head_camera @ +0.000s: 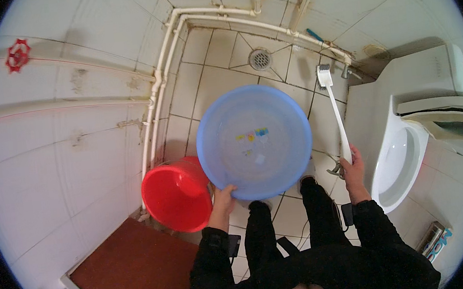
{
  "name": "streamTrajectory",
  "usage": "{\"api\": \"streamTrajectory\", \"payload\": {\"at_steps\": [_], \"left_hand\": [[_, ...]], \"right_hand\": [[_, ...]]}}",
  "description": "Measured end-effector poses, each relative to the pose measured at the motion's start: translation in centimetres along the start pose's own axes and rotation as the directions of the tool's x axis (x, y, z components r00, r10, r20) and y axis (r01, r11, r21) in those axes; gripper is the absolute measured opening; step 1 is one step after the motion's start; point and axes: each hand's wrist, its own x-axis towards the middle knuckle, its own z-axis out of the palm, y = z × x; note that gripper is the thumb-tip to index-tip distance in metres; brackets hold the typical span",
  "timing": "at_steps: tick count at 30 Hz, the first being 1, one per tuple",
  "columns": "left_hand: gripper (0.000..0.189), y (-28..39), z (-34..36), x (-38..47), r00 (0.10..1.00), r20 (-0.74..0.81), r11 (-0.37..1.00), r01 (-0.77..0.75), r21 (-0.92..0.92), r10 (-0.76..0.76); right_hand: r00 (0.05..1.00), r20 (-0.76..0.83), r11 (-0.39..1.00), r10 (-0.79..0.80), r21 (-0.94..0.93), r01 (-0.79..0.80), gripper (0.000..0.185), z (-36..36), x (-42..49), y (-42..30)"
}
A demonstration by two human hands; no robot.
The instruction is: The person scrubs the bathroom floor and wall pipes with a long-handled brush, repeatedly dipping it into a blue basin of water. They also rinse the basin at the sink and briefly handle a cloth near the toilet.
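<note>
My left hand point(224, 201) grips the near-left rim of a large round blue plastic basin point(234, 173). A few small coloured stickers or scraps show on the basin's bottom. A red plastic bucket point(170, 200) is beside my left hand, its open mouth towards me. In my right hand point(354, 174) is the long handle of a white toilet brush point(337, 113), its grey-bristled head pointing away over the tiles. The handle's lower end is hidden by my fingers. A greenish-grey strap or hook-like piece point(335, 171) shows just left of that hand.
A white toilet point(400, 161) stands at the right, its lid raised. A round floor drain point(260, 59) lies beyond the basin. White pipes point(156, 97) run along the walls, with a red valve wheel point(18, 55) at left. A brown-red board point(135, 271) lies at lower left.
</note>
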Motion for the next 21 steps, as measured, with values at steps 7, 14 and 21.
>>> {"api": "streamTrajectory", "payload": {"at_steps": [7, 14, 21], "left_hand": [[0.060, -3.7, -1.8, 6.6, 0.995, -0.071, 0.996, 0.070, 0.064, -0.065], [0.059, -4.0, -2.3, 9.6, 0.983, -0.089, 0.979, 0.171, 0.113, -0.161], [0.062, -7.5, -5.6, 13.6, 0.996, -0.051, 0.994, 0.080, 0.081, -0.076]], "right_hand": [[0.997, 0.016, 0.996, -0.075, 0.058, 0.074, 0.058, 2.3, 3.5, 4.2], [0.997, -0.010, 0.996, -0.082, 0.029, 0.082, 0.059, 4.6, 5.9, 6.3], [1.000, 0.025, 1.000, -0.005, -0.029, 0.006, 0.059, 6.1, 6.2, 6.7]]}}
